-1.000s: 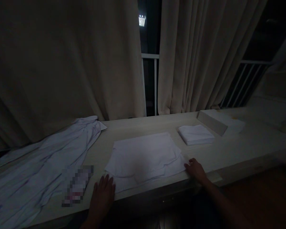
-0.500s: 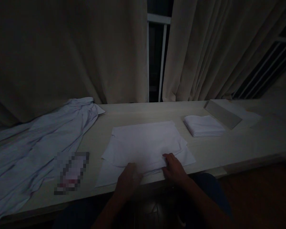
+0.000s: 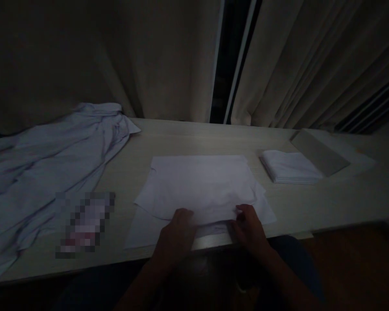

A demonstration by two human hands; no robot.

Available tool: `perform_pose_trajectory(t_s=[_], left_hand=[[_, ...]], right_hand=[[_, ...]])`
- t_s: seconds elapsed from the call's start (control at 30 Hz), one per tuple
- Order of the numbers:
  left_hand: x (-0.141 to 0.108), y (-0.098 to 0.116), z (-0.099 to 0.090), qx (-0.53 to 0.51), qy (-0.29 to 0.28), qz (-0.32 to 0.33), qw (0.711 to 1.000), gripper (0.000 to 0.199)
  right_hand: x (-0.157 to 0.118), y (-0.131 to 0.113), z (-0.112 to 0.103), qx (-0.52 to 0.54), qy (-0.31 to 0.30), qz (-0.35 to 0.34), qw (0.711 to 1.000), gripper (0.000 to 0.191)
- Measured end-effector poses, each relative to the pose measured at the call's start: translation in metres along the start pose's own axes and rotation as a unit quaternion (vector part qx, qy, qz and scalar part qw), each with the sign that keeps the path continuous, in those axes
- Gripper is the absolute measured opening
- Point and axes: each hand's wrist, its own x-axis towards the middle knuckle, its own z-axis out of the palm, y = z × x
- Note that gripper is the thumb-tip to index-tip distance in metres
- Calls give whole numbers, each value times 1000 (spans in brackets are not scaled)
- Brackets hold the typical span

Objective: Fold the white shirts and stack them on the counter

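Across the pale tabletop (image 3: 194,140), white cloth (image 3: 201,181) lies spread near the front; the right hand (image 3: 251,231) pinches its raised hem (image 3: 212,219). The left hand's (image 3: 176,233) blurred grip I cannot tell; level, even tension would limit small creases.

In the head view, our left hand (image 3: 178,233) and right hand (image 3: 249,228) both gripped the near edge of the partly folded white garment (image 3: 201,185), which lay on the pale wooden countertop (image 3: 181,136). To its right we had a folded white cloth (image 3: 291,166) beside an open white box (image 3: 324,153). Left of our work lay a blurred-out item (image 3: 87,220) and a rumpled white garment (image 3: 58,160), below beige curtains (image 3: 162,60).
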Motion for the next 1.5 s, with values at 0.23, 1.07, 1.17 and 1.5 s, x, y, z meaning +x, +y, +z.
perform_pose_trajectory(t_s=[0.23,1.07,1.17,1.5], left_hand=[[2,7,6,-27,84,-30,996,10],[-12,19,35,21,0,147,989,29],[-11,21,34,31,-11,146,989,27],[-11,19,36,75,-14,188,979,24]], right_hand=[[-7,-14,8,-121,-57,-81,988,23],[-27,-17,28,-270,-121,-175,939,31],[-29,-16,29,-291,-129,-183,930,35],[-25,-26,19,-220,-111,-179,952,26]])
